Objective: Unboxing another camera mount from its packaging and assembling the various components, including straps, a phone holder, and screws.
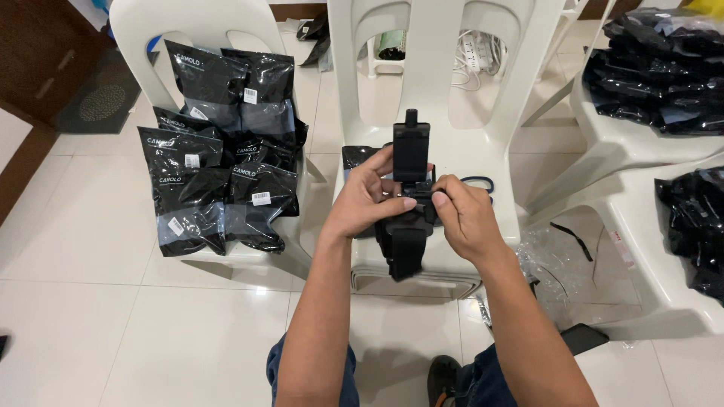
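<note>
A person seen from above holds a black strap mount (407, 218) in both hands over the seat of a white plastic chair (483, 162). The left hand (367, 200) wraps its fingers around the mount's left side, thumb up against the upright black clamp. The right hand (465, 215) pinches the mount's right side between thumb and fingers, possibly on a small knob, though the view is too dark to be sure. A wide black band hangs down from the mount between the wrists. To the left, a second white chair (151, 30) carries about 7 sealed black packets (219, 143). At right, more black packets (656, 71) are heaped on another white surface.
</note>
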